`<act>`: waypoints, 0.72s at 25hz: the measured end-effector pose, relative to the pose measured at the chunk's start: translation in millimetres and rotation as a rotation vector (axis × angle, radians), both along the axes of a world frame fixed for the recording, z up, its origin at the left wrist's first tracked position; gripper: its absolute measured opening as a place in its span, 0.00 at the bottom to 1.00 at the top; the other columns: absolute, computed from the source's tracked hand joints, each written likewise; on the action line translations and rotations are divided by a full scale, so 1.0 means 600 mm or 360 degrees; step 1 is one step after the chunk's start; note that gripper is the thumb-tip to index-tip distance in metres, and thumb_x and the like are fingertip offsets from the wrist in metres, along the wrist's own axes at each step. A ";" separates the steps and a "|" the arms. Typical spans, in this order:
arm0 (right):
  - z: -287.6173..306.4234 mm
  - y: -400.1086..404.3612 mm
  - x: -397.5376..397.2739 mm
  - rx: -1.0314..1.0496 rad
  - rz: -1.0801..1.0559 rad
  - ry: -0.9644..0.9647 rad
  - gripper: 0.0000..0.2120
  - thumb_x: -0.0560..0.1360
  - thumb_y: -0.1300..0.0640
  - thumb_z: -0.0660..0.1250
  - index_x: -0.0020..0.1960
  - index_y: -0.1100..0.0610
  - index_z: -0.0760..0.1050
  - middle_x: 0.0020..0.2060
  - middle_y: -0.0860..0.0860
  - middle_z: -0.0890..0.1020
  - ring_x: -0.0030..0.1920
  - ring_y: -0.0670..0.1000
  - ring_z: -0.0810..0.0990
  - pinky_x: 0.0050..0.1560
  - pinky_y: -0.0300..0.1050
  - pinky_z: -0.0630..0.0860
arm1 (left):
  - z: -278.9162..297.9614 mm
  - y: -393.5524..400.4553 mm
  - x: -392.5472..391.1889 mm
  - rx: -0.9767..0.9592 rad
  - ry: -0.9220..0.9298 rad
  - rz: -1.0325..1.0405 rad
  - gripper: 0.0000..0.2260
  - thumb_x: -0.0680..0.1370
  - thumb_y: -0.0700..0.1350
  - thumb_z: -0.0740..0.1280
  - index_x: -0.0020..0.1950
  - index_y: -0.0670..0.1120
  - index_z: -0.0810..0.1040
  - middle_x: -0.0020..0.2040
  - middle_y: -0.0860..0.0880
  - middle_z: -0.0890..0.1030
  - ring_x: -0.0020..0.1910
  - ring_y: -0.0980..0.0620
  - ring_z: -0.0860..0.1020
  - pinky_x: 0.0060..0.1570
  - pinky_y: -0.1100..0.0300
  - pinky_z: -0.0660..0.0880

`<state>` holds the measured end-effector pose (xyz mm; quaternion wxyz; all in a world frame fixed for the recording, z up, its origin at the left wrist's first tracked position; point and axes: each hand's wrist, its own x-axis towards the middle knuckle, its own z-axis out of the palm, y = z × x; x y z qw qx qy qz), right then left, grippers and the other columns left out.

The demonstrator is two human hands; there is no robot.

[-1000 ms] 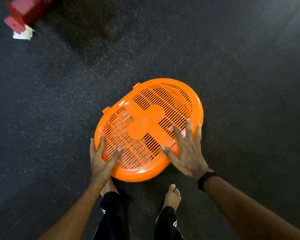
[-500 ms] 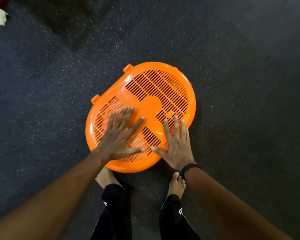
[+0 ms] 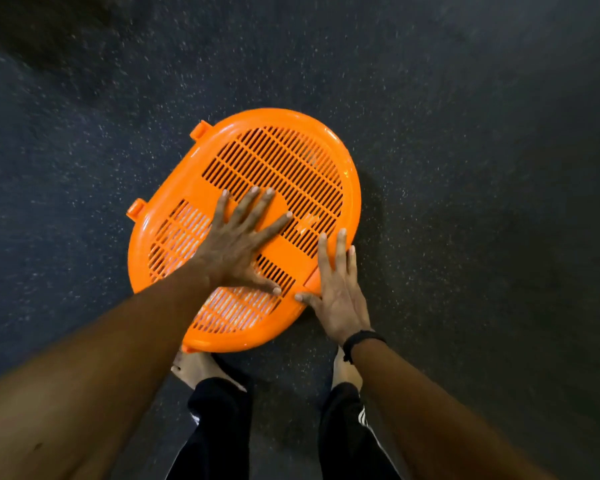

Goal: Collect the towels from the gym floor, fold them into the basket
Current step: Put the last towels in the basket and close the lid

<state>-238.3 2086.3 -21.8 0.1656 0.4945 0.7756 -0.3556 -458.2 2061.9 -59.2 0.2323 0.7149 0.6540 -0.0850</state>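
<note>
Orange slatted basket [image 3: 291, 168] sits on dark gym floor [image 3: 465, 168], lid down, just ahead of the person's bare feet. Left hand [image 3: 238, 244] lies flat on the lid's centre, fingers splayed; right hand [image 3: 336, 292] lies flat at the near edge by a latch, likely pressing it closed. Pale fabric shows through the slats, probably towels; none on the floor in view.

Basket's inside staying hidden under its slatted lid

The orange lid [image 3: 284, 174] is covering whatever is lying below both hands; only pale patches are showing through slots beside the left hand [image 3: 238, 242]. Both forearms are running off the bottom edge, and feet are sitting half hidden.
</note>
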 end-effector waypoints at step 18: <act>-0.021 -0.011 -0.057 -0.0440 -0.2116 0.0192 0.06 0.73 0.53 0.72 0.40 0.53 0.78 0.44 0.51 0.83 0.50 0.51 0.81 0.57 0.52 0.77 | 0.001 0.004 0.005 0.0115 0.0137 -0.0062 0.58 0.55 0.83 0.53 0.79 0.56 0.44 0.79 0.41 0.43 0.77 0.39 0.40 0.70 0.31 0.40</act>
